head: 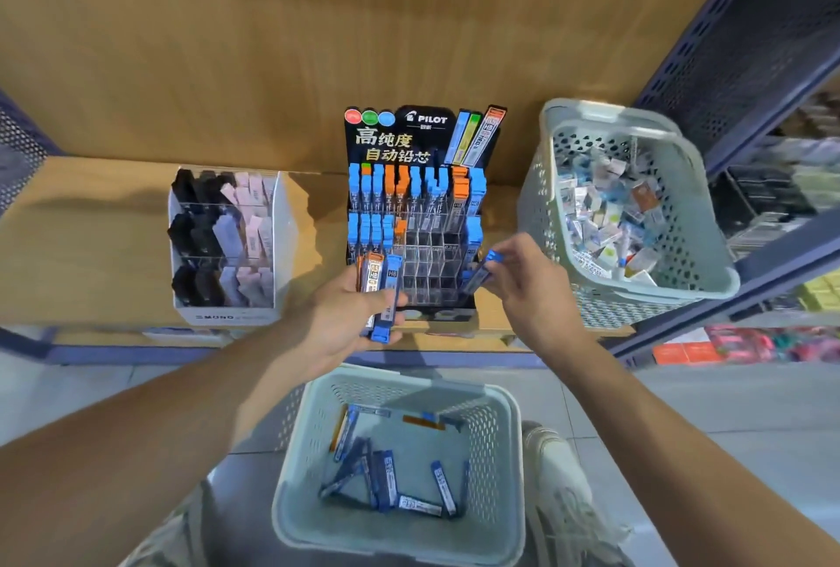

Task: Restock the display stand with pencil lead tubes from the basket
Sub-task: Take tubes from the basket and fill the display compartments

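A black display stand (420, 137) sits on the wooden shelf, its clear slots partly filled with blue- and orange-capped lead tubes. My left hand (338, 321) grips a bunch of lead tubes (382, 289) in front of the stand's lower left. My right hand (529, 280) pinches a single blue-capped tube (479, 273) at the stand's lower right corner. On the floor below lies a pale green basket (509, 466) holding several more blue tubes and an orange one.
A white box of black, grey and pink erasers (227, 243) stands left of the display. A second pale green basket (677, 166) full of small packets sits on the shelf at right. Dark metal racking (745, 43) rises on the right. A shoe (554, 471) rests beside the floor basket.
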